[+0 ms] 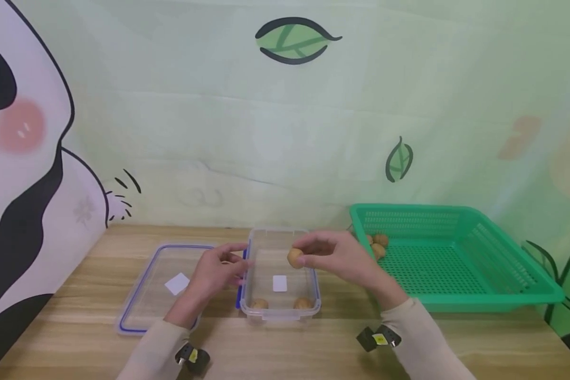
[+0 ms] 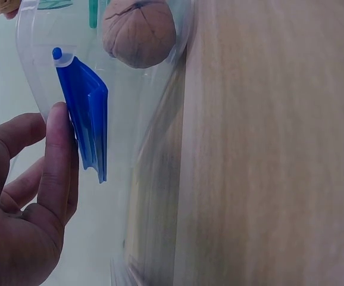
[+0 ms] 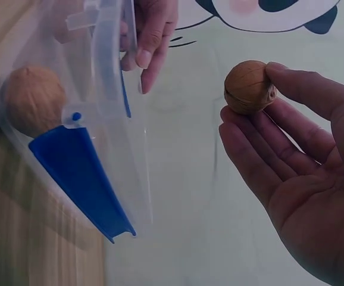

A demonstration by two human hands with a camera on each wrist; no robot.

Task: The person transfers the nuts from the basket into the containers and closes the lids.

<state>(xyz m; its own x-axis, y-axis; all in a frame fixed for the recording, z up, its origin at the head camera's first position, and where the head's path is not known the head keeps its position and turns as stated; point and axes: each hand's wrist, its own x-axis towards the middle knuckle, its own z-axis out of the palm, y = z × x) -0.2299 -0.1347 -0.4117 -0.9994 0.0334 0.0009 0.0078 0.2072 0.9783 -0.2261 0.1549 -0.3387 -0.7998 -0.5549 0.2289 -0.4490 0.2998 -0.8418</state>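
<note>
A clear plastic storage box stands lidless on the table, with blue side latches hanging down. In it, two walnuts lie at the near corners, and a white label shows on its bottom. Over the box's right side, my right hand pinches another walnut between thumb and fingertips. At the left wall, my left hand holds the rim, thumb on top and fingers beside the blue latch. How firmly it grips is hard to see.
The box's clear lid, with a blue seal and a white label, lies flat to the left. A green perforated basket stands at the right, several walnuts in its left corner. Behind the table hangs a printed cloth.
</note>
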